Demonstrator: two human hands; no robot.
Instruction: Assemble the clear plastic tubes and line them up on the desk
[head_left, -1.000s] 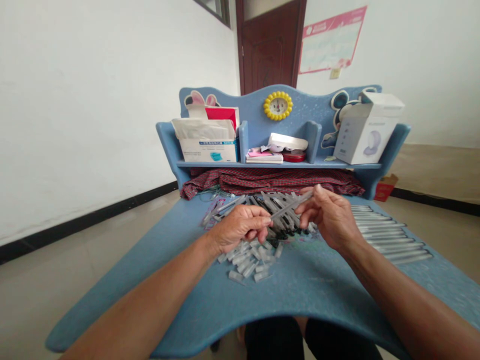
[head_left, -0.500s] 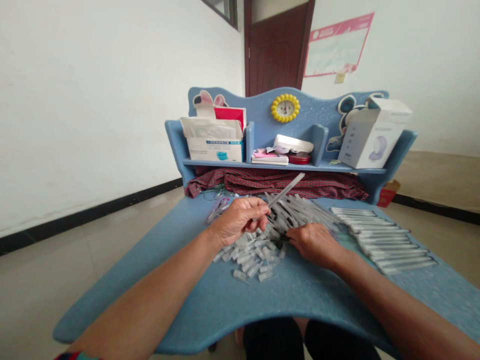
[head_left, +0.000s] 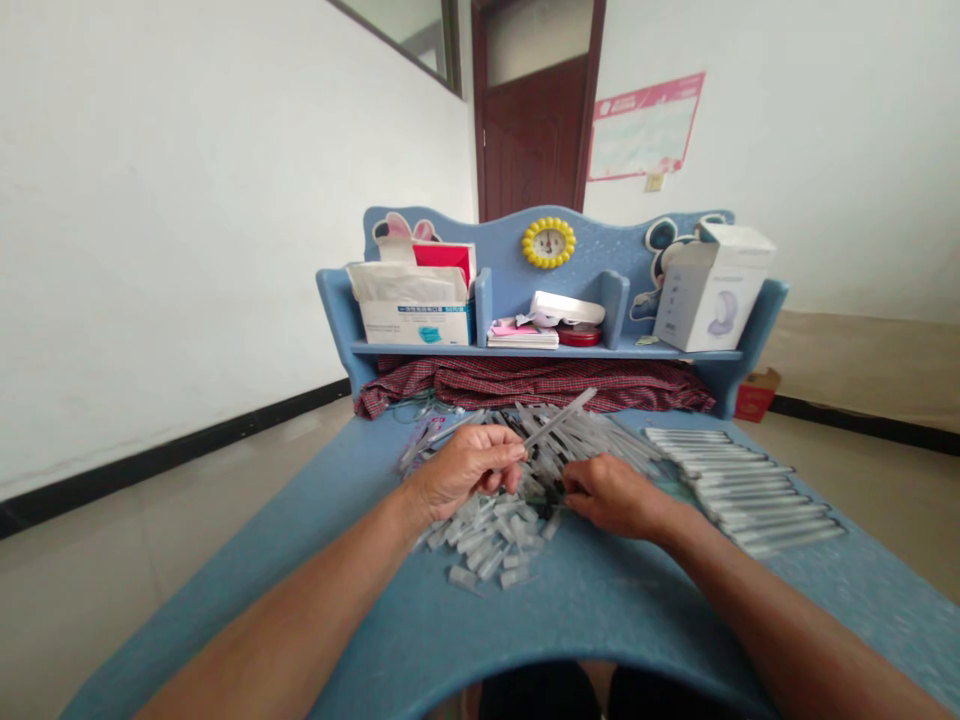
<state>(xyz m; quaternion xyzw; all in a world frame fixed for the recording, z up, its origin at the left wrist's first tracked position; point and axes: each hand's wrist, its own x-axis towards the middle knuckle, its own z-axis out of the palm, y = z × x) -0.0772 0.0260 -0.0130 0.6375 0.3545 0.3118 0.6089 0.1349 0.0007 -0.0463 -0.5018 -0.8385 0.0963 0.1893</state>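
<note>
Between the thumb and fingers of my left hand (head_left: pixel 476 465) is a clear plastic tube (head_left: pixel 562 417), tilted up to the right over the heap. My right hand (head_left: pixel 611 493) is closed at the right side of the heap, beside some small black pieces (head_left: pixel 551 490). Whatever its fingers hold is hidden. Under and in front of my left hand lie many short translucent caps (head_left: pixel 480 545). Behind both hands spreads a pile of long clear tubes (head_left: pixel 600 435). To the right, pen-like tubes with dark ends (head_left: pixel 750 490) lie side by side in a row.
The blue desk (head_left: pixel 600 620) has a curved front edge. At its back, a folded checked cloth (head_left: pixel 540 385) lies under a shelf carrying a mask box (head_left: pixel 416 320), a white box (head_left: pixel 712 295) and a red round tin (head_left: pixel 580 338). A yellow clock (head_left: pixel 548 243) is on the backboard.
The camera view has tilted up slightly and shifted. My left hand keeps hold of the tube, and my right hand stays at the heap, its fingers curled in.
</note>
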